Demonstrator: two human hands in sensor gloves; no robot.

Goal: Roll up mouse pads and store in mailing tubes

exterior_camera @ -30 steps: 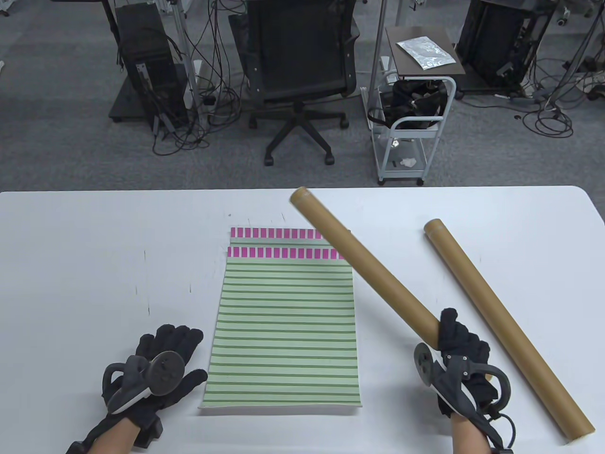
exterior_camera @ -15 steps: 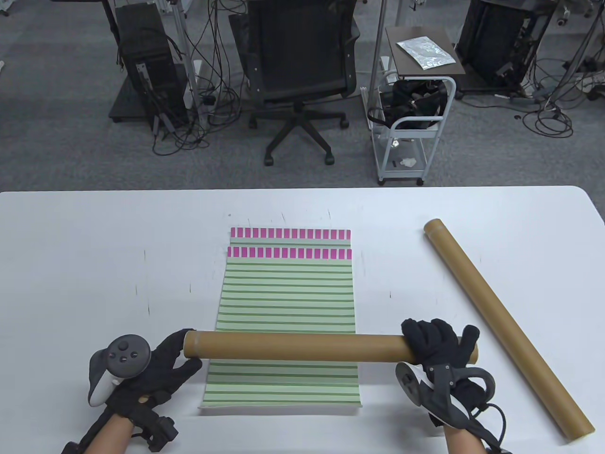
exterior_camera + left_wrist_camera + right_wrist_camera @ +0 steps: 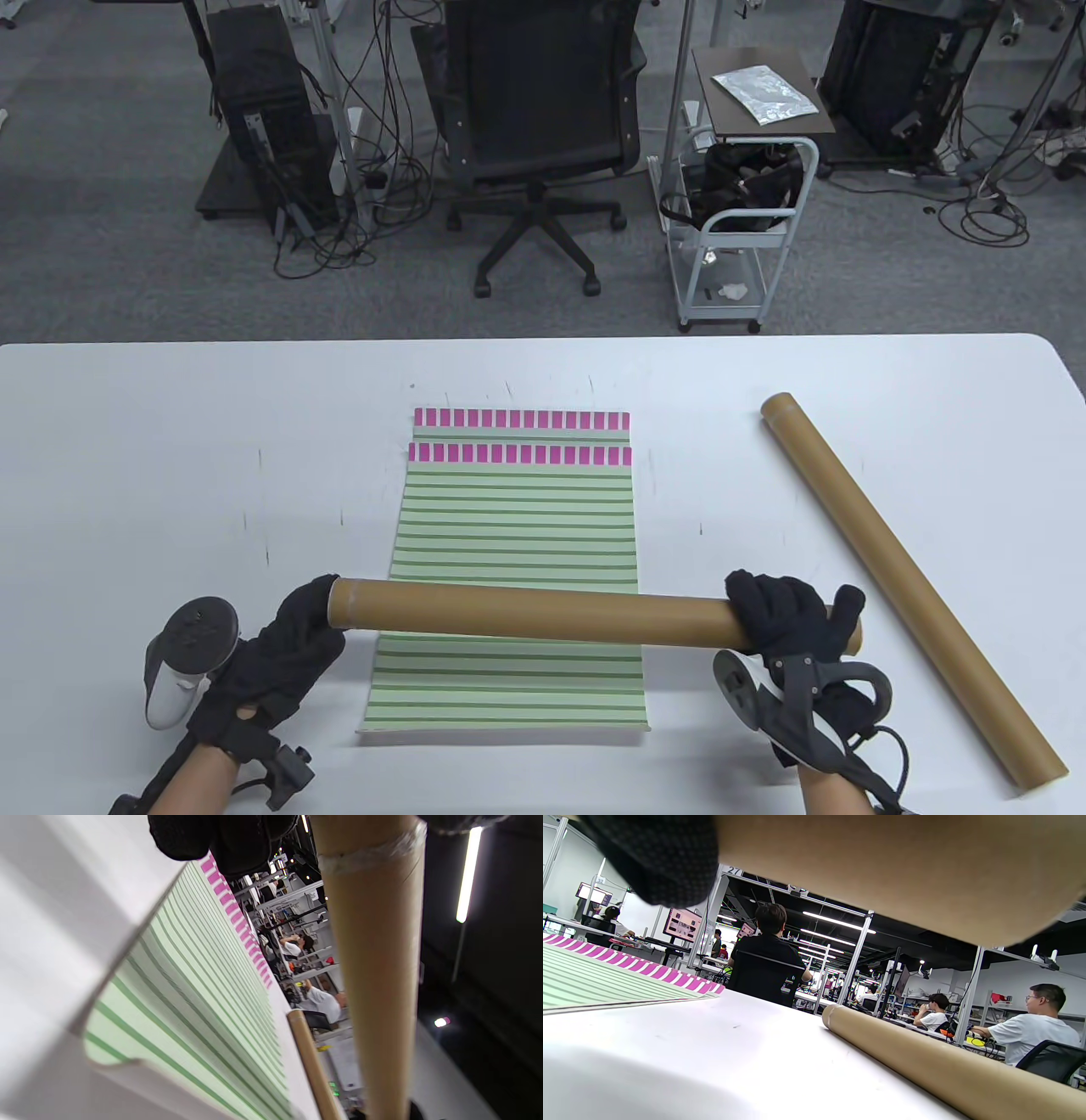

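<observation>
A brown mailing tube (image 3: 543, 613) is held level across the near part of the mouse pads, above the table. My right hand (image 3: 793, 620) grips its right end. My left hand (image 3: 297, 628) holds its left end, fingers over the cap. The tube also shows in the left wrist view (image 3: 377, 963) and fills the top of the right wrist view (image 3: 903, 866). Two green-striped mouse pads (image 3: 517, 543) with pink top bands lie flat, one stacked on the other. A second mailing tube (image 3: 899, 577) lies on the table at the right, also seen in the right wrist view (image 3: 946, 1073).
The white table (image 3: 170, 475) has bare room at the left and far side. Beyond its far edge stand an office chair (image 3: 539, 127) and a small cart (image 3: 738, 212).
My right hand swung the tube from a diagonal to level across the pads. My left hand turned over and took hold of the tube's left end, which then rose slightly.
</observation>
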